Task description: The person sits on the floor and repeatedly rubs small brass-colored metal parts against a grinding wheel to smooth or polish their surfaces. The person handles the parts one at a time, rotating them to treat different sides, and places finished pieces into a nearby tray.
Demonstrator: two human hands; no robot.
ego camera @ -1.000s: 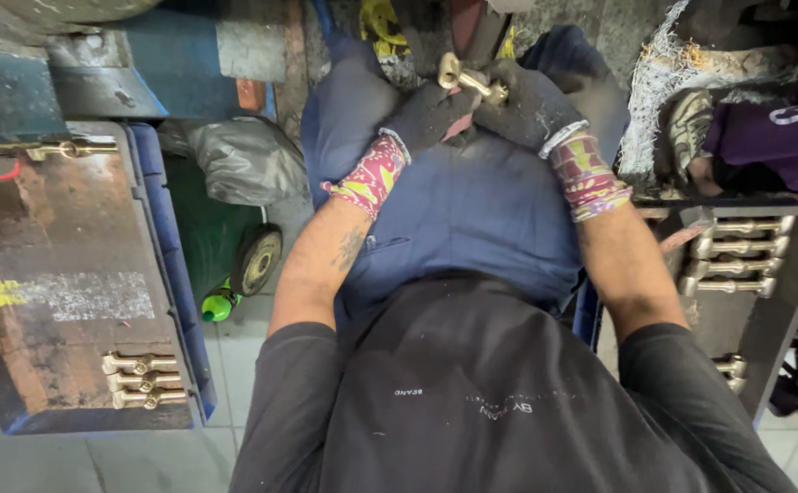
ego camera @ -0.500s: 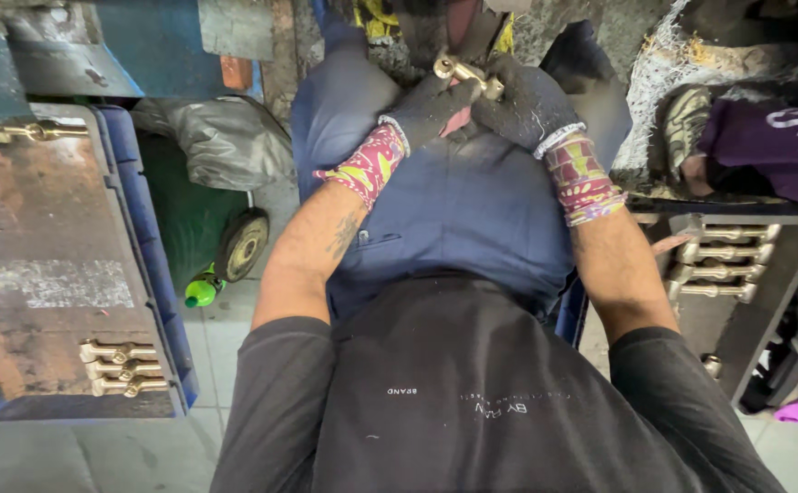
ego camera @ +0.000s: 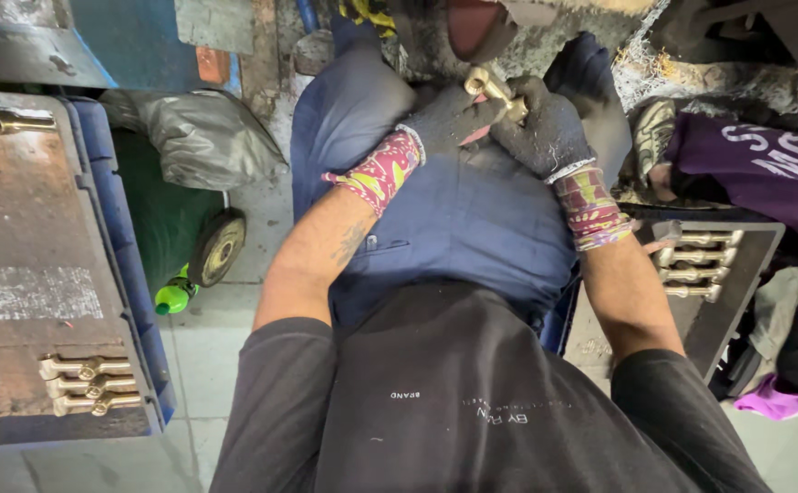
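Note:
Both my hands wear dark knit gloves with patterned cuffs and meet over my lap. My left hand (ego camera: 449, 117) and my right hand (ego camera: 545, 128) together grip a small brass fitting (ego camera: 490, 89), whose end sticks up between the fingers. Below them lie my blue trousers (ego camera: 472, 219) and black shirt. How the fitting's lower part sits is hidden by the gloves.
A rusty metal board (ego camera: 25, 274) on a blue crate at left carries three brass fittings (ego camera: 84, 383). A dark tray (ego camera: 736, 283) at right holds several more brass fittings (ego camera: 695, 265). A grey bag (ego camera: 207, 137), a small wheel (ego camera: 218, 245) and a green bottle (ego camera: 172, 297) lie on the floor. A person in purple sits at far right.
The view has shifted slightly left and down; my hands stay closed around the brass fitting with almost no movement.

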